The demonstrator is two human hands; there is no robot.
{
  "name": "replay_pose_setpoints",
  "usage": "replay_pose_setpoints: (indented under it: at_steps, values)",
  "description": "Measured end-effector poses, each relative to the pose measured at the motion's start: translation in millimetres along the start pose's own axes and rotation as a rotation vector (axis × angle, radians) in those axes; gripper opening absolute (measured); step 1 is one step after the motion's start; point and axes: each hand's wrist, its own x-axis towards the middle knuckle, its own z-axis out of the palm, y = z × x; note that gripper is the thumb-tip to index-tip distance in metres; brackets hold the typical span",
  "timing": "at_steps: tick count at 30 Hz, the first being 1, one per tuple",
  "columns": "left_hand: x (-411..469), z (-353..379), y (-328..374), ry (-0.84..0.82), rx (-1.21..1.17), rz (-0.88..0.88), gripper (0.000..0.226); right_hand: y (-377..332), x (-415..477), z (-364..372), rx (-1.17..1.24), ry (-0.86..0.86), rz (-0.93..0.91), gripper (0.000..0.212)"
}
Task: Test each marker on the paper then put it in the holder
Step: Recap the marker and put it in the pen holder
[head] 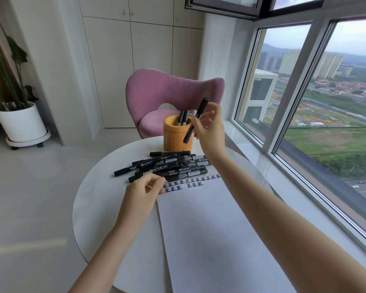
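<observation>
Single head-worn view, looking forward and down, close over round table (97, 199)

A bright corner room high over the city

We see a pink chair (169, 98) behind the round white worktop (97, 187), cream cabinets (135, 60), a potted plant (19, 115) left, and large windows (325, 102) right admitting daylight.
</observation>
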Motion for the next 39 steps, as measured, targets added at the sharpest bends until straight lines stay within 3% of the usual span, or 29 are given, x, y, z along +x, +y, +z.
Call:
replay_pose_setpoints:
  at_steps: [6, 9, 13, 17, 23, 26, 30, 39]
  values:
    - [2.6, 0.1, -5.7, 0.007, 0.024, 0.014, 0.017, -1.2, 32.8, 25.9, 0.012, 0.113, -0.062, 0.059]
    - [4.2, -1.2, -5.0, 0.006, 0.005, 0.021, 0.017, 3.9, 40.4, 33.8, -0.033, 0.107, -0.044, 0.055]
    - [5.7, -2.1, -7.0, 0.013, -0.006, 0.016, 0.017, 16.7, 41.1, 40.2, -0.124, -0.03, 0.005, 0.053]
    - [8.5, -3.6, -12.3, 0.04, 0.002, 0.01, 0.016, 30.9, 42.7, 41.9, -0.284, -0.103, 0.062, 0.028]
    - [10.1, -4.6, -17.2, 0.096, 0.045, 0.056, 0.011, 39.3, 39.7, 38.5, -0.382, -0.163, 0.073, 0.041]
    - [11.8, -6.0, -21.8, 0.128, 0.109, 0.098, 0.014, 33.3, 25.2, 30.6, -0.324, -0.147, 0.037, 0.042]
    - [14.9, -14.4, -29.1, 0.179, 0.268, 0.158, 0.024, 24.0, -19.2, 14.7, -0.294, -0.22, 0.014, 0.017]
    - [26.4, -24.3, -41.9, 0.157, 0.584, 0.107, 0.031, 11.6, -96.9, -20.0, -0.173, -0.368, 0.169, 0.02]
